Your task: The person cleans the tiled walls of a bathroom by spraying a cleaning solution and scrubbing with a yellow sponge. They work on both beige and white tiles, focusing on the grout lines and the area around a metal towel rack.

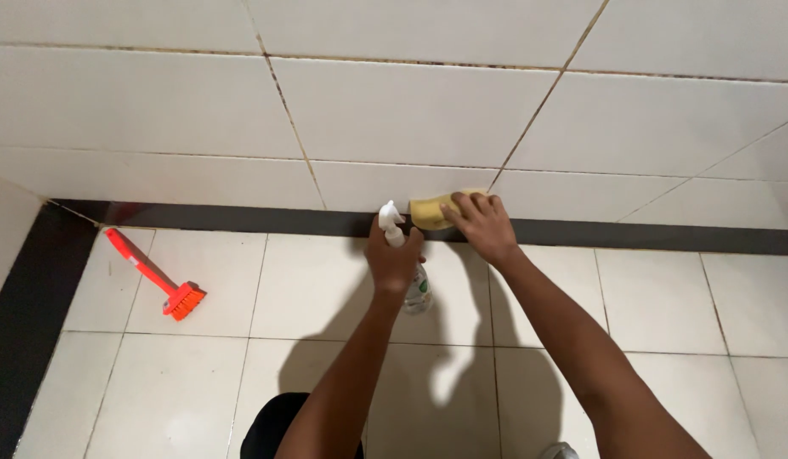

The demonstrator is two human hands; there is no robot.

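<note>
- Head view: the left hand [392, 259] is wrapped around a clear spray bottle [416, 289] with a white trigger nozzle, held upright above the floor tiles [309, 289].
- Its right hand [479, 225] presses a yellow sponge [432, 210], a soft rectangular block, flat against the lowest white wall tile [360, 183], just above the dark skirting strip [632, 234].
- An orange scrubbing brush [156, 276] lies well apart to the left.
</note>
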